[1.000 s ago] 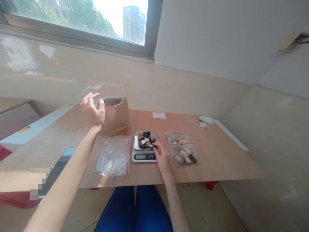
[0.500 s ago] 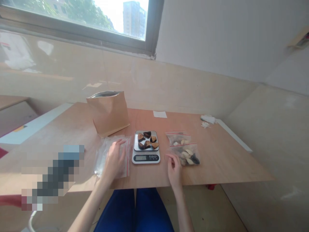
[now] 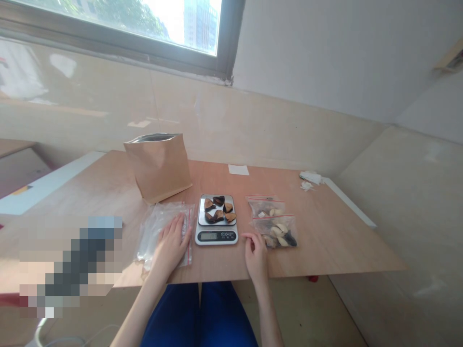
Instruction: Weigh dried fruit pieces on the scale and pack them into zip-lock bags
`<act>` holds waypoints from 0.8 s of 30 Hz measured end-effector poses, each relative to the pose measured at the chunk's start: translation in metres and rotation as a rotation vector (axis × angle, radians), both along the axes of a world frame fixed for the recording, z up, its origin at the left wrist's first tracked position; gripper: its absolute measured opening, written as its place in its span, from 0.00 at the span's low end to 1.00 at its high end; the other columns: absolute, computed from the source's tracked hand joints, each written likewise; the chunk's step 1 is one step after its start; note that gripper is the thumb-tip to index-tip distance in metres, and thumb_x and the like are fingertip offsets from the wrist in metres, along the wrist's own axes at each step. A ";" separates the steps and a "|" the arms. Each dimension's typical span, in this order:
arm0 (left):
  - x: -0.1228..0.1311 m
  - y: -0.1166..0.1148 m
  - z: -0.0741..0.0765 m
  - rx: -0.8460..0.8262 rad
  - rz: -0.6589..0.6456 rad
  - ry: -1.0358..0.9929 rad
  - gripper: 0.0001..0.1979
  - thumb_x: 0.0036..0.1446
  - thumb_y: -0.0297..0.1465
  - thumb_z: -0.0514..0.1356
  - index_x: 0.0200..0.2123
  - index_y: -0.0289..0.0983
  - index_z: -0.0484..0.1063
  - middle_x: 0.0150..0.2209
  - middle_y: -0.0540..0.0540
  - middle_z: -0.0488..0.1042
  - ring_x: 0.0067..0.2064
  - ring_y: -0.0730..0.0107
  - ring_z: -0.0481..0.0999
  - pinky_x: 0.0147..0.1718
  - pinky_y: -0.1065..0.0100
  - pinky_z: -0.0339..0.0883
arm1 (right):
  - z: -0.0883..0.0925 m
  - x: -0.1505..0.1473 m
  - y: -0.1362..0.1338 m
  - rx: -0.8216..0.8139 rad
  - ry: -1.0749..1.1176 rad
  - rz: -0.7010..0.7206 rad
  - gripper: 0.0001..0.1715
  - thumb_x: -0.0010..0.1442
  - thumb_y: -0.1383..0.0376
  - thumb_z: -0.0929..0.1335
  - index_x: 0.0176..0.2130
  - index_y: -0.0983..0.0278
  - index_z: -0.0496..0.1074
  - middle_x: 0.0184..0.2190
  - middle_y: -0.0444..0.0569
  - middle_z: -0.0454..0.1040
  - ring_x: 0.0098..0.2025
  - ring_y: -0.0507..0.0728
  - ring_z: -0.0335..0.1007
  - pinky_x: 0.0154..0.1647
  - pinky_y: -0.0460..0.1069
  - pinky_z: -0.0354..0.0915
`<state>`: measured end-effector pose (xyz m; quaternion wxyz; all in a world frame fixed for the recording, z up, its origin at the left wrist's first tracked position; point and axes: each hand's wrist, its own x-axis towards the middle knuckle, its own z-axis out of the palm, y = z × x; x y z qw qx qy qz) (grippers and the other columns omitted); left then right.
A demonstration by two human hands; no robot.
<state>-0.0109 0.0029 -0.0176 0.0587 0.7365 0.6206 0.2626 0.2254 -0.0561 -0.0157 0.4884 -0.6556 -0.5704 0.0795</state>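
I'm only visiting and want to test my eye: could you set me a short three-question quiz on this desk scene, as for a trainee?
1. True or false: the left hand lies flat on the pile of clear bags.
2. How many filled clear bags lie to the right of the scale?
3. The brown paper pouch is: A) upright with its top open, B) lying flat, C) on the scale.

Key: 1 true; 2 two; 3 A.

Matt brown paper pouch, glossy crinkled clear plastic bags, smooth wooden table, scale with seemingly metal platform
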 end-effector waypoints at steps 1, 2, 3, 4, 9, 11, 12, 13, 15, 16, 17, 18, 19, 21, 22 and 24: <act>0.000 0.000 -0.001 -0.002 -0.001 0.006 0.27 0.61 0.40 0.45 0.59 0.31 0.60 0.59 0.37 0.64 0.60 0.51 0.62 0.55 0.52 0.57 | 0.000 0.000 0.000 0.002 -0.008 0.002 0.15 0.57 0.69 0.58 0.31 0.61 0.72 0.30 0.50 0.72 0.35 0.58 0.67 0.37 0.52 0.63; -0.001 0.001 -0.002 -0.003 -0.004 0.009 0.27 0.61 0.40 0.46 0.59 0.31 0.61 0.59 0.37 0.64 0.60 0.51 0.62 0.55 0.52 0.57 | 0.001 -0.001 0.000 0.005 -0.013 0.002 0.15 0.57 0.69 0.58 0.31 0.61 0.72 0.30 0.50 0.72 0.35 0.58 0.67 0.37 0.52 0.63; -0.002 0.001 -0.003 -0.003 -0.009 0.008 0.27 0.60 0.39 0.47 0.59 0.32 0.61 0.59 0.38 0.64 0.60 0.51 0.62 0.55 0.53 0.58 | 0.001 -0.001 0.000 0.006 -0.016 0.001 0.15 0.57 0.69 0.58 0.31 0.61 0.72 0.30 0.50 0.72 0.35 0.58 0.67 0.37 0.52 0.63; -0.003 0.002 -0.003 -0.001 -0.016 0.002 0.26 0.60 0.39 0.47 0.58 0.34 0.62 0.59 0.39 0.64 0.60 0.52 0.62 0.54 0.53 0.59 | 0.001 -0.002 0.000 0.007 -0.016 0.000 0.15 0.57 0.69 0.58 0.31 0.61 0.72 0.30 0.50 0.72 0.35 0.58 0.67 0.37 0.52 0.63; -0.006 0.003 -0.003 0.029 -0.039 -0.049 0.23 0.60 0.37 0.47 0.56 0.37 0.66 0.57 0.41 0.66 0.59 0.56 0.64 0.53 0.56 0.61 | -0.001 -0.002 0.000 0.016 -0.012 0.000 0.16 0.58 0.70 0.58 0.31 0.61 0.72 0.30 0.50 0.72 0.36 0.58 0.67 0.38 0.52 0.63; -0.005 0.003 -0.001 0.028 -0.035 -0.061 0.24 0.60 0.37 0.47 0.56 0.37 0.66 0.57 0.41 0.66 0.59 0.55 0.64 0.53 0.56 0.61 | -0.002 -0.002 -0.001 0.013 -0.019 0.001 0.16 0.58 0.70 0.58 0.31 0.61 0.72 0.31 0.50 0.72 0.36 0.58 0.67 0.39 0.52 0.64; -0.005 0.002 -0.001 0.024 -0.033 -0.065 0.24 0.60 0.37 0.46 0.56 0.36 0.66 0.57 0.41 0.66 0.59 0.55 0.64 0.53 0.56 0.61 | -0.002 -0.002 -0.001 0.013 -0.022 0.002 0.16 0.58 0.70 0.58 0.32 0.61 0.72 0.31 0.51 0.72 0.37 0.58 0.68 0.39 0.52 0.64; -0.005 0.002 0.000 0.018 -0.032 -0.068 0.24 0.60 0.37 0.46 0.56 0.36 0.66 0.57 0.41 0.66 0.59 0.55 0.64 0.53 0.56 0.61 | -0.001 -0.002 -0.001 0.016 -0.028 0.005 0.15 0.59 0.69 0.58 0.34 0.62 0.72 0.33 0.51 0.72 0.38 0.58 0.68 0.40 0.53 0.65; -0.004 0.002 0.001 0.003 -0.028 -0.073 0.24 0.60 0.37 0.46 0.56 0.36 0.66 0.57 0.41 0.66 0.59 0.55 0.64 0.54 0.56 0.60 | 0.004 -0.006 0.002 0.037 -0.055 0.013 0.15 0.61 0.67 0.58 0.40 0.63 0.71 0.38 0.53 0.72 0.43 0.58 0.68 0.45 0.54 0.64; -0.004 0.001 0.002 -0.005 -0.024 -0.073 0.24 0.60 0.37 0.45 0.56 0.35 0.66 0.57 0.40 0.66 0.59 0.55 0.63 0.54 0.55 0.60 | 0.008 -0.009 0.005 0.052 -0.076 0.024 0.15 0.62 0.66 0.58 0.44 0.63 0.70 0.41 0.54 0.71 0.46 0.59 0.67 0.48 0.55 0.63; -0.003 0.001 0.002 -0.010 -0.020 -0.073 0.25 0.60 0.37 0.45 0.56 0.34 0.66 0.58 0.40 0.66 0.60 0.54 0.63 0.54 0.55 0.59 | 0.013 -0.013 0.009 0.063 -0.101 0.042 0.16 0.62 0.66 0.59 0.47 0.63 0.68 0.44 0.55 0.70 0.50 0.59 0.65 0.50 0.56 0.62; -0.003 0.001 0.003 -0.013 -0.017 -0.072 0.25 0.60 0.37 0.45 0.56 0.34 0.66 0.58 0.40 0.65 0.60 0.54 0.63 0.54 0.54 0.59 | 0.017 -0.018 0.014 0.066 -0.127 0.064 0.17 0.62 0.65 0.59 0.49 0.63 0.67 0.47 0.55 0.69 0.52 0.59 0.63 0.53 0.57 0.60; -0.003 0.001 0.003 -0.013 -0.018 -0.071 0.24 0.61 0.37 0.45 0.56 0.34 0.66 0.58 0.40 0.65 0.60 0.54 0.63 0.54 0.54 0.59 | 0.022 -0.022 0.020 0.064 -0.147 0.090 0.18 0.61 0.64 0.60 0.50 0.62 0.66 0.49 0.55 0.68 0.54 0.60 0.62 0.54 0.57 0.60; -0.003 0.001 0.003 -0.003 -0.022 -0.071 0.24 0.61 0.37 0.45 0.55 0.35 0.66 0.58 0.40 0.66 0.60 0.54 0.63 0.54 0.54 0.59 | 0.028 -0.029 0.030 0.049 -0.161 0.145 0.16 0.61 0.65 0.61 0.49 0.62 0.67 0.49 0.54 0.69 0.53 0.60 0.63 0.52 0.56 0.61; -0.003 0.001 0.002 0.002 -0.023 -0.071 0.24 0.61 0.37 0.45 0.55 0.36 0.66 0.57 0.41 0.66 0.59 0.54 0.63 0.54 0.54 0.59 | 0.028 -0.030 0.034 0.043 -0.156 0.161 0.15 0.60 0.65 0.61 0.47 0.62 0.68 0.47 0.54 0.70 0.50 0.59 0.65 0.50 0.55 0.63; -0.002 0.002 0.001 0.013 -0.020 -0.073 0.23 0.61 0.36 0.45 0.55 0.36 0.67 0.56 0.41 0.67 0.59 0.54 0.64 0.54 0.54 0.59 | 0.025 -0.027 0.038 0.043 -0.145 0.122 0.13 0.61 0.66 0.59 0.42 0.63 0.70 0.41 0.54 0.73 0.45 0.59 0.68 0.46 0.54 0.65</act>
